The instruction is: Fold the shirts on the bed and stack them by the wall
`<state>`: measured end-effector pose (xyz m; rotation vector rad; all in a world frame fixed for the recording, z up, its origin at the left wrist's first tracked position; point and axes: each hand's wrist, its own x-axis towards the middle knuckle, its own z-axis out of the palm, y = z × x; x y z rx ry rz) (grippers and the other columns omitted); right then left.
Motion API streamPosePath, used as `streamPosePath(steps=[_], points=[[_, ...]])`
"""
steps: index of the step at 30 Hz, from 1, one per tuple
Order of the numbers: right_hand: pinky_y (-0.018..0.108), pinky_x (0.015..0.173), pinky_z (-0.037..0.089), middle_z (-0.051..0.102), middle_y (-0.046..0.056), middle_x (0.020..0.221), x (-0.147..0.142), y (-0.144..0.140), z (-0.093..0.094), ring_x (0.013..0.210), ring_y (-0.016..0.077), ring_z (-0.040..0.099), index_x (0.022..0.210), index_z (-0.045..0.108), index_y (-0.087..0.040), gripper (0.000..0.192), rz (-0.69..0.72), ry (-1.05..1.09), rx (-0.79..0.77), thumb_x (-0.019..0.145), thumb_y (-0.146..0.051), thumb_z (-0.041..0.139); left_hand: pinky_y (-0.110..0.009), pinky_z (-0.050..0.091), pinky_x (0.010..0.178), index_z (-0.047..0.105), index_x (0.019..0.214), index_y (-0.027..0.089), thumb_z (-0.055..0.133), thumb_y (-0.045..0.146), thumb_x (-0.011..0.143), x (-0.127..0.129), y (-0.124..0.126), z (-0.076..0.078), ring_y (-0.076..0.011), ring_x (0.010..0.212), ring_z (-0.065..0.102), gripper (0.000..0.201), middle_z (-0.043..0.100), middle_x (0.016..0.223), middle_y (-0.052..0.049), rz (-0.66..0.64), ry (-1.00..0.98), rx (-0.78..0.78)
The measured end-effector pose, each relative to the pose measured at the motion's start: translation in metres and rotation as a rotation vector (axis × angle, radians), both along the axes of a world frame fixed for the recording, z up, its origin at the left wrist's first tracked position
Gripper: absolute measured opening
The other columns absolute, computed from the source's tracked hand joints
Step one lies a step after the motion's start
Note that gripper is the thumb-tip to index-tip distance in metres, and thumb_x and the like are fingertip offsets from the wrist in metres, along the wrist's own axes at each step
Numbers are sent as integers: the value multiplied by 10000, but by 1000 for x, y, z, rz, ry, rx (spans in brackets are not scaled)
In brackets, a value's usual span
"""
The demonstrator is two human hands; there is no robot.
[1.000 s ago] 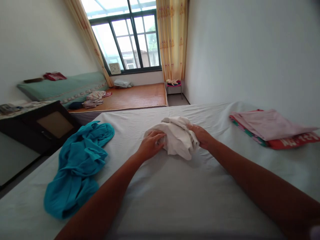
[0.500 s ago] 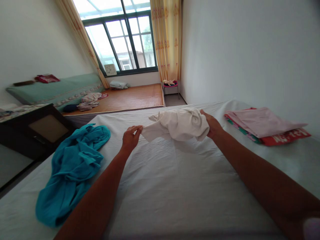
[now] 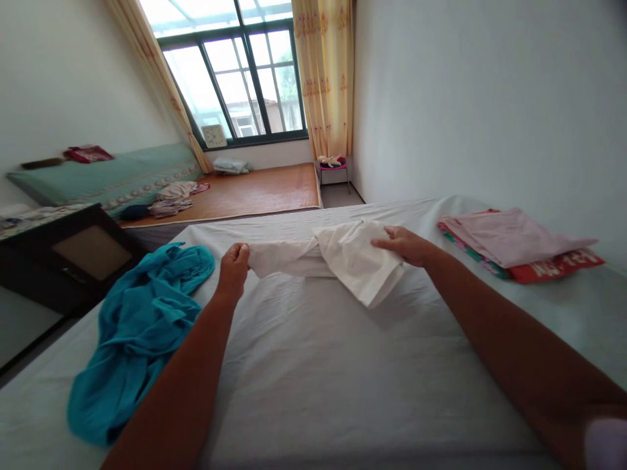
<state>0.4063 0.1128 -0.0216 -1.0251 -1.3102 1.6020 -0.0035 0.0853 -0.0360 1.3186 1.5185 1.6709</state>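
Observation:
A crumpled off-white garment (image 3: 353, 251) is stretched sideways between my hands above the far part of a bed with a white sheet (image 3: 333, 378). My left hand (image 3: 236, 262) is closed on its narrow left end, thumb on top. At the wider, bunched right part, my right hand (image 3: 404, 245) grips the cloth between thumb and fingers. One loose flap hangs down toward me near the right hand. What kind of garment it is cannot be made out.
A rumpled teal garment (image 3: 147, 326) lies on the left of the bed. Folded pink cloth (image 3: 524, 238) tops a red piece (image 3: 558, 269) at the right, near the wall. Beyond stand a dark cabinet (image 3: 73, 261), another bed (image 3: 259, 189) and a small stool (image 3: 333, 167).
My left hand has moved left, pulling the off-white garment out longer. The bunched right part has opened into a hanging flap, and my right hand has shifted slightly over it.

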Motion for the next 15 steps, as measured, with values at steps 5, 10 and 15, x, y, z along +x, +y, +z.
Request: streamPosePath(steps=[5,10,15], points=[[230,477,534,712,36,673,34,15,0,541,158,649,798,666,-165,173,-124,38,7,740,-299,760,-204,477,530,548,757,180,612,325,760,-8,2,9,-86,503,494,159,509,608,59,16,-368,-39],[282,535,574,682,10,662,50,32,12,596,171,667,782,601,-208,203,-454,305,216,854,-399,609,-193,512,563,553,725,166,570,175,781,-8,-1,32,-104,579,588,59,624,672,19,76,-658,94],[279,533,554,703,43,725,48,3,44,650,187,677,794,629,-193,220,-255,241,308,796,-407,680,-184,553,662,561,753,157,577,174,785,-20,-19,62,-89,602,607,40,639,660,29,-64,-728,262]])
